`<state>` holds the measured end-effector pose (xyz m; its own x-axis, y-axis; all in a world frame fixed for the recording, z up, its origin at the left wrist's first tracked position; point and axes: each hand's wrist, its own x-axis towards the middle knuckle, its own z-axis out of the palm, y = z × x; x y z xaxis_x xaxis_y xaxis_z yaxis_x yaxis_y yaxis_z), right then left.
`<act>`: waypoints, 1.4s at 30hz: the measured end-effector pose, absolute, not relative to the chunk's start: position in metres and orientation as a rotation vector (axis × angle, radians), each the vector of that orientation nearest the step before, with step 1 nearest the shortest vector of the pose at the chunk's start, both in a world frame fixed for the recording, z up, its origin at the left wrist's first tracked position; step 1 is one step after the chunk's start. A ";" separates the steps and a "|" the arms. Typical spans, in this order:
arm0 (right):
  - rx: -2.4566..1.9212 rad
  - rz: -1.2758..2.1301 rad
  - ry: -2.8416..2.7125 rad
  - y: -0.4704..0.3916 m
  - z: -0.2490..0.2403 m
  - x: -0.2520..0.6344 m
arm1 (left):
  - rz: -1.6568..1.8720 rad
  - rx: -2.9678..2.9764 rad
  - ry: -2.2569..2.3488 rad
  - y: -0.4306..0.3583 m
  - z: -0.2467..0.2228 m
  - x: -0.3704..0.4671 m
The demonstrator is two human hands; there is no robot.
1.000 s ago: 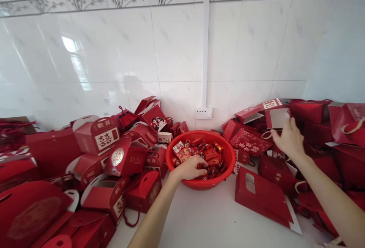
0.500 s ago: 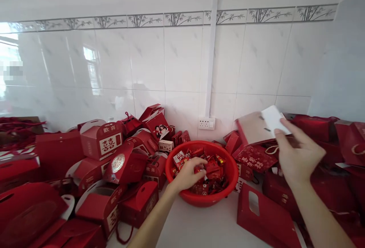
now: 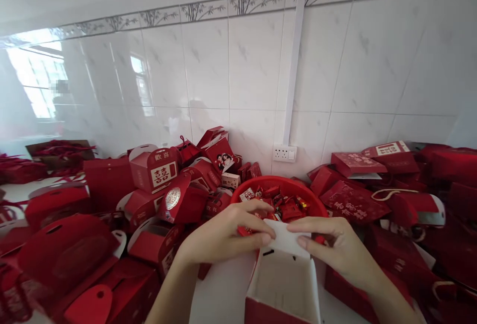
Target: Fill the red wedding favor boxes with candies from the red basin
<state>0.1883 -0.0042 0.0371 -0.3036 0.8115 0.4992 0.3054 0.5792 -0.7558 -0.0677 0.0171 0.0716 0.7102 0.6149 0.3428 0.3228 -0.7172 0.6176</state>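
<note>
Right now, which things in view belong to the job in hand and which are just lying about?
In use:
- open gift box; left hand and right hand on its white flap
- probably red plastic basin of wrapped sweets

Apparently lying about:
- double-happiness gift box
- couple-print box
- white-lettered box at right

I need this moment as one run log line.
left hand: holds white flap | right hand: holds same flap | box: open, near red basin | basin: red packets inside
</note>
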 end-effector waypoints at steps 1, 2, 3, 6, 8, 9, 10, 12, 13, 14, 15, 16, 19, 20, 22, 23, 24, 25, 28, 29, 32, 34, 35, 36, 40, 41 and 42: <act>-0.896 0.721 -1.897 -0.003 0.034 0.186 | 0.614 2.441 0.727 0.012 0.072 -0.067; -0.895 0.772 -1.924 0.000 0.029 0.184 | 0.508 2.470 0.746 0.010 0.072 -0.066; -0.899 0.828 -1.948 0.003 0.024 0.181 | 0.415 2.485 0.770 0.009 0.070 -0.065; -0.940 0.927 -2.012 0.015 0.006 0.177 | 0.196 2.524 0.909 0.018 0.059 -0.059; -0.985 0.892 -2.070 0.022 -0.003 0.177 | 0.123 2.541 1.058 0.028 0.050 -0.055; -0.998 0.851 -2.111 0.024 -0.005 0.178 | 0.107 2.551 1.120 0.032 0.046 -0.053; -0.996 0.796 -2.161 0.025 -0.006 0.179 | 0.097 2.563 1.160 0.036 0.042 -0.050; -0.945 0.675 -2.265 0.024 -0.003 0.183 | 0.076 2.596 1.154 0.041 0.038 -0.047; -0.918 0.622 -2.300 0.024 -0.001 0.185 | 0.063 2.611 1.128 0.043 0.036 -0.046; -0.905 0.590 -2.315 0.024 0.001 0.187 | 0.050 2.615 1.098 0.043 0.036 -0.045; -0.916 0.585 -2.305 0.025 0.003 0.190 | 0.043 2.605 1.070 0.043 0.036 -0.045; -0.945 0.606 -2.277 0.027 0.005 0.192 | 0.047 2.584 1.042 0.043 0.037 -0.045; -1.030 0.699 -2.125 0.041 0.007 0.197 | 0.150 2.490 0.941 0.046 0.042 -0.047; -1.036 0.709 -2.067 0.050 0.007 0.198 | 0.204 2.453 0.910 0.050 0.043 -0.049; -1.029 0.695 -1.941 0.071 0.003 0.200 | 0.333 2.388 0.905 0.062 0.041 -0.052; -1.031 0.682 -1.865 0.084 0.000 0.201 | 0.404 2.365 0.935 0.070 0.037 -0.053; -1.040 0.678 -1.789 0.097 -0.004 0.201 | 0.479 2.347 0.991 0.080 0.032 -0.054; -1.072 0.664 -1.709 0.109 -0.010 0.202 | 0.550 2.349 1.064 0.091 0.025 -0.054; -1.197 0.669 -1.487 0.142 -0.028 0.204 | 0.629 2.338 1.310 0.121 -0.001 -0.054; -1.226 0.678 -1.450 0.149 -0.035 0.205 | 0.618 2.351 1.405 0.129 -0.008 -0.053; -1.284 0.694 -1.391 0.161 -0.050 0.212 | 0.573 2.390 1.547 0.141 -0.021 -0.048; -1.308 0.694 -1.360 0.163 -0.056 0.216 | 0.501 2.456 1.551 0.145 -0.021 -0.043; -1.316 0.694 -1.350 0.163 -0.058 0.218 | 0.455 2.506 1.531 0.147 -0.019 -0.040; -1.321 0.696 -1.343 0.163 -0.059 0.219 | 0.414 2.558 1.497 0.151 -0.016 -0.035; -1.323 0.720 -1.338 0.163 -0.061 0.220 | 0.268 2.669 1.350 0.177 -0.007 -0.012; -1.318 0.729 -1.341 0.163 -0.061 0.220 | 0.211 2.676 1.325 0.186 -0.006 -0.004; -1.311 0.739 -1.344 0.162 -0.061 0.221 | 0.151 2.678 1.314 0.194 -0.006 0.003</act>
